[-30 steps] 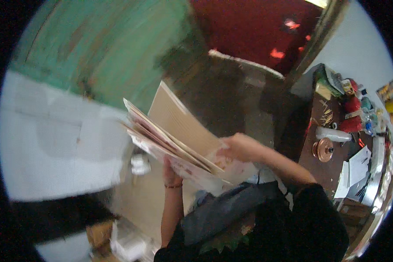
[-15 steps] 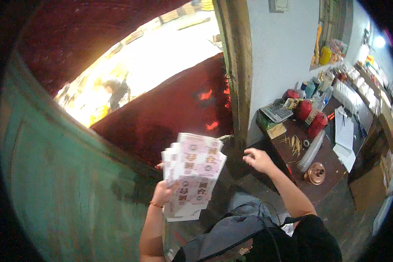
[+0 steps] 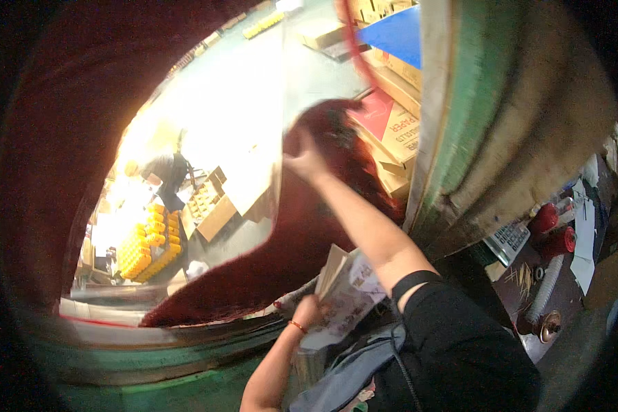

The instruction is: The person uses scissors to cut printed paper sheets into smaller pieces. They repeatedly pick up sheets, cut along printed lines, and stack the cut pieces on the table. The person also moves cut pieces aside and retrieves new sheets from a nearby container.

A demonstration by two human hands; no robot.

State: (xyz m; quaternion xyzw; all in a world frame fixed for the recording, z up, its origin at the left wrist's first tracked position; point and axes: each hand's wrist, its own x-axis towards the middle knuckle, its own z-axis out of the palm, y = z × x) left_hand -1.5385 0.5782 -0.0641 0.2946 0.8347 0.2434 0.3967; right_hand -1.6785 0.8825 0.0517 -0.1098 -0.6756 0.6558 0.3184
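My left hand (image 3: 307, 312) is closed on a stack of printed sheets (image 3: 347, 305), white with pink patches and dark characters, held low in front of my body. My right arm stretches forward into the doorway. There my right hand (image 3: 307, 163), somewhat blurred, is closed on the edge of a dark red cloth curtain (image 3: 254, 288), which bunches up around it. Part of the curtain hides the fingertips.
A green-and-brown door frame (image 3: 453, 117) stands right of my arm. Beyond the doorway are cardboard boxes (image 3: 391, 130), yellow stacked items (image 3: 151, 240), an open carton (image 3: 213, 206) and a dark figure, perhaps a person. A cluttered desk (image 3: 515, 288) stands at the right.
My view has turned and moved closer to the doorway. My right hand, earlier near the desk and off the curtain, has reached forward and taken hold of it. The sheets stay in my left hand.
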